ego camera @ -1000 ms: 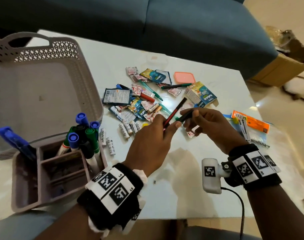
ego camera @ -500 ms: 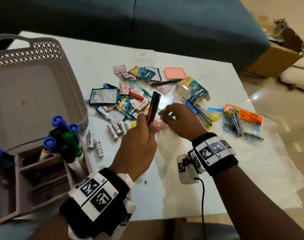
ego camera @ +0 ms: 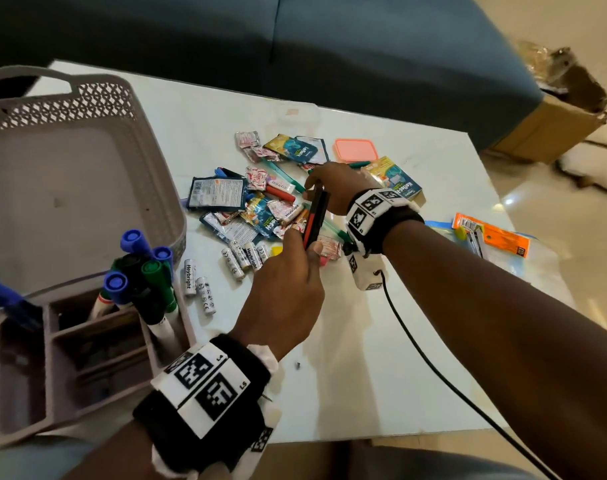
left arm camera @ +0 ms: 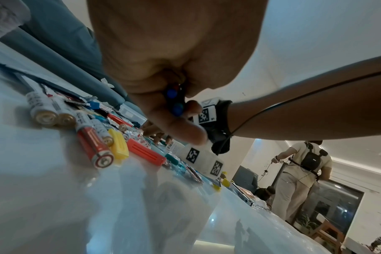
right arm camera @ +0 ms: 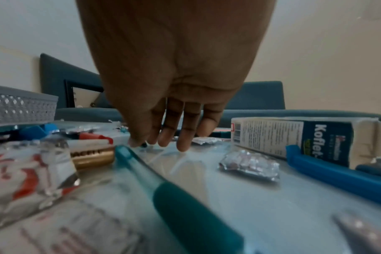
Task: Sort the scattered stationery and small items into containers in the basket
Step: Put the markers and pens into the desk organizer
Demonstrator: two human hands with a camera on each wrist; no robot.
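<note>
Pens [ego camera: 315,216], a red and a black one, stand bundled in your left hand [ego camera: 288,289], fingers curled round them, above the scattered pile on the table [ego camera: 381,341]; half a second ago your right hand [ego camera: 333,183] was at the near sachets, now it reaches farther back, fingers extended down onto a green pen [ego camera: 355,164], not yet lifted; so you're still collecting pens; the organiser [ego camera: 56,344] beside the basket [ego camera: 70,98] awaits them.

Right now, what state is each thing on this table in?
left hand: grips pens, upright
right hand: fingers down among the pile, holding nothing visible
basket: bare inside
organizer: markers standing in one compartment
batteries: loose on table
orange lid: lying flat
</note>
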